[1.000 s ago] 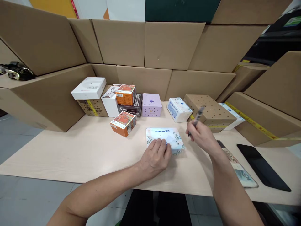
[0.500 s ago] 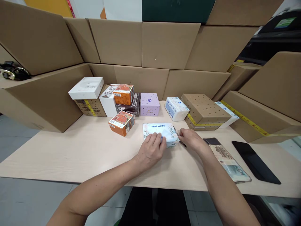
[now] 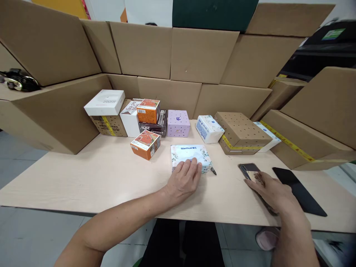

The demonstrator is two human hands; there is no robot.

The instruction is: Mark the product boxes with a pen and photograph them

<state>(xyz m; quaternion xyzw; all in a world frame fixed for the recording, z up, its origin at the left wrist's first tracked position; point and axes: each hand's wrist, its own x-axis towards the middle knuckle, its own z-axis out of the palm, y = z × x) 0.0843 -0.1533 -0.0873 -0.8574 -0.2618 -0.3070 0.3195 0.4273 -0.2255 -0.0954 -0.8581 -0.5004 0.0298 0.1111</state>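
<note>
A soft, pillowy tissue pack [image 3: 190, 157] in glossy floral wrap lies flat near the middle of the pale wood-grain table [image 3: 83, 178]. The left hand [image 3: 183, 181] rests on its near edge, fingers spread loosely over the top, not gripping. A slim dark pen [image 3: 213, 171] lies on the table at about 3 o'clock from the pack, just beside its corner. Farther out at 3 o'clock the right hand [image 3: 274, 193] lies flat and open on a long printed packet [image 3: 251, 173], covering most of it; a thin black slab [image 3: 299, 190] sits just beyond that.

At 10 o'clock from the pack stands an orange carton [image 3: 145, 144], sharp-edged and glossy. Behind, at 12 o'clock, a row runs along the cardboard wall [image 3: 200, 55]: a matte white box [image 3: 105, 102] on a taped brown one, a lilac cube [image 3: 178, 123], another tissue pack [image 3: 209, 128], and a flat perforated brown box [image 3: 240, 131] with yellow tape.
</note>
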